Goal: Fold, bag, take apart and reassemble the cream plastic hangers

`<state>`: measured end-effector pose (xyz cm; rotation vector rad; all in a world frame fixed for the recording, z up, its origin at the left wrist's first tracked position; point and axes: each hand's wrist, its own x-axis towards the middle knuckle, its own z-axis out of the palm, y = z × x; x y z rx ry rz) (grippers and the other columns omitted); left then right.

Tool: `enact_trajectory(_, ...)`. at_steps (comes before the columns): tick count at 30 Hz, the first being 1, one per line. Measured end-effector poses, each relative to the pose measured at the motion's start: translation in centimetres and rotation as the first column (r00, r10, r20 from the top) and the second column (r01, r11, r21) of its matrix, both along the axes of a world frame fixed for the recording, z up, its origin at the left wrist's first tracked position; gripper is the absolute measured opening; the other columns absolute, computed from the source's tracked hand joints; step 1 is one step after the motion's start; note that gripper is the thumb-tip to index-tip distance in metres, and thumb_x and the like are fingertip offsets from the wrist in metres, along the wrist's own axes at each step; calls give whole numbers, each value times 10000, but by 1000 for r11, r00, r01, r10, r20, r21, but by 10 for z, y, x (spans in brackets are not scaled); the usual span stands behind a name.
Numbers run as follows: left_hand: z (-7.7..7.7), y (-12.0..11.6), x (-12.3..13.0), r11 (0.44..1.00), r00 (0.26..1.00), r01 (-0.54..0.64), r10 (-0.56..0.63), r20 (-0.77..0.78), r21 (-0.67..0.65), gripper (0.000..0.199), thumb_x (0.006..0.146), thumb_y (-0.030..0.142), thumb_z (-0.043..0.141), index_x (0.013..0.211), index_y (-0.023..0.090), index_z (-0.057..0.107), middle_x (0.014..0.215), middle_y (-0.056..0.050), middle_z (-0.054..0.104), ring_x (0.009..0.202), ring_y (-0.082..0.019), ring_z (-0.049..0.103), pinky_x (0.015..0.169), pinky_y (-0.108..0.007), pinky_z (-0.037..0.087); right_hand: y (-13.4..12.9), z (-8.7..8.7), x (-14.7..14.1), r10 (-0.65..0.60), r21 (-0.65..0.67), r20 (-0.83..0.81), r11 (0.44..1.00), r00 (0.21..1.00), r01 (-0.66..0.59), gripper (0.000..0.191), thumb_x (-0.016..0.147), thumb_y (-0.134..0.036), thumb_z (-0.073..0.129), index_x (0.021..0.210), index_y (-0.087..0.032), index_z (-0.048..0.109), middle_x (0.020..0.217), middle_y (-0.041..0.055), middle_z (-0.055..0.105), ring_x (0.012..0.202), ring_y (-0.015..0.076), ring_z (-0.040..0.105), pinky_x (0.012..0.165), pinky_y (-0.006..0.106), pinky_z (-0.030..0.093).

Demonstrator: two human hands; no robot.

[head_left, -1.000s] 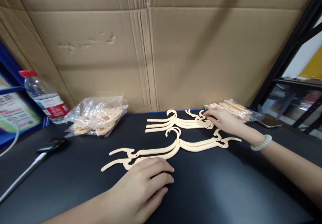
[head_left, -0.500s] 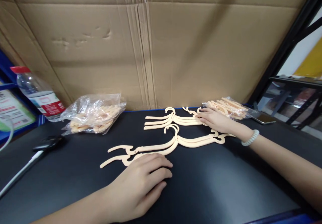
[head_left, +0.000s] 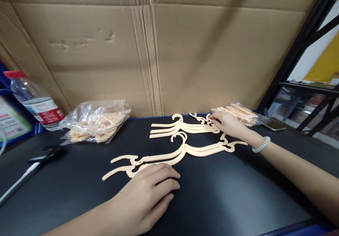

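Note:
My left hand [head_left: 156, 190] rests palm down on the black table, its fingers loosely apart and empty. Just beyond it lie two nested cream plastic folding hangers [head_left: 203, 151], each with a hook and notched end pieces at both sides. The hand covers part of their left arms. Farther back is a second group of hangers [head_left: 196, 127], with plain arms on the left and notched end pieces on the right. At that right side my right hand [head_left: 225, 122] reaches in, thumb and fingers closed on a notched end piece [head_left: 209, 118]; the fingers partly hide it.
A clear bag of cream parts [head_left: 97, 123] lies at the left, beside a red-capped bottle [head_left: 37, 101] and a black device with a white cable [head_left: 45, 153]. Another bag [head_left: 242, 114] and a phone [head_left: 274, 125] lie back right. Cardboard [head_left: 212, 52] stands behind.
My right hand has shifted slightly, its fingers drawn up and closed at the end pieces of the back hangers, which show more now. The left hand stays in place. The view turned slightly.

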<state>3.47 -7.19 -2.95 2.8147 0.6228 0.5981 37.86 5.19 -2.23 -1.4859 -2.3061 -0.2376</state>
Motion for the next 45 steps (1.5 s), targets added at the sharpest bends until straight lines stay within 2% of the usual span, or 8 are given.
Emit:
enact_trajectory(14, 8, -2, -1, 1000, 998, 12, -12, -61, -6, 299, 854, 78, 455, 1087, 203, 596, 1137, -77, 646, 1043, -224, 594, 923, -345, 485, 53, 15, -22, -105, -220, 80, 968, 991, 121, 186, 682, -118, 635, 799, -174, 769, 724, 41, 747, 595, 152, 643, 529, 232, 421)
enact_trajectory(20, 4, 1, -1, 999, 999, 10, -12, -51, -32, 295, 860, 97, 465, 1094, 222, 594, 1153, -81, 645, 1058, -233, 588, 936, -339, 464, 59, 10, -25, -171, -137, 59, 974, 983, 178, 231, 670, -56, 568, 741, -162, 760, 742, 75, 747, 669, 187, 660, 599, 246, 439)
enact_trajectory(27, 5, -3, -2, 978, 997, -51, 62, 49, -204, 268, 875, 134, 485, 1087, 236, 612, 1150, -76, 648, 1061, -225, 598, 945, -329, 461, 28, 31, -28, -186, 26, -167, 981, 968, 193, 204, 791, -143, 532, 838, -170, 728, 814, 66, 738, 746, 186, 664, 674, 261, 472)
enact_trajectory(30, 2, -8, 4, 866, 949, -119, 243, 201, -486, 217, 892, 201, 502, 1075, 235, 612, 1085, -81, 659, 999, -221, 624, 884, -335, 498, -3, 34, -46, -42, -9, -437, 999, 899, 43, 177, 813, -250, 558, 853, -166, 709, 770, 54, 726, 684, 170, 653, 627, 264, 493)
enact_trajectory(35, -1, -10, 16, 462, 793, 75, 510, 334, -884, 400, 849, 395, 612, 1190, 212, 513, 1044, -94, 646, 807, -195, 671, 708, -312, 548, -76, 26, -105, 126, -174, -788, 894, 603, -413, 146, 779, -315, 645, 795, -176, 686, 795, 39, 716, 729, 164, 654, 660, 277, 515)
enact_trajectory(41, 4, -8, 19, 402, 742, 113, 574, 346, -909, 353, 802, 469, 680, 901, 144, 583, 715, -18, 615, 605, -130, 618, 576, -238, 506, -118, 19, -141, 234, -274, -775, 714, 588, -645, 100, 821, -276, 659, 804, -179, 678, 744, 3, 683, 669, 119, 606, 632, 235, 481)
enact_trajectory(43, 3, -8, 18, 374, 704, 128, 618, 350, -919, 365, 790, 485, 689, 823, 147, 554, 728, -18, 618, 590, -122, 615, 559, -231, 496, -105, 21, -130, 287, -238, -718, 754, 634, -612, 158, 870, -317, 616, 804, -186, 677, 758, 5, 687, 692, 125, 608, 651, 243, 472)
enact_trajectory(45, 2, -7, 17, 338, 662, 151, 663, 349, -929, 387, 783, 508, 687, 815, 162, 517, 727, -16, 629, 585, -126, 619, 550, -231, 487, -82, 22, -110, 336, -103, -584, 873, 739, -478, 168, 895, -300, 582, 809, -191, 675, 781, 15, 686, 735, 144, 608, 700, 270, 460)
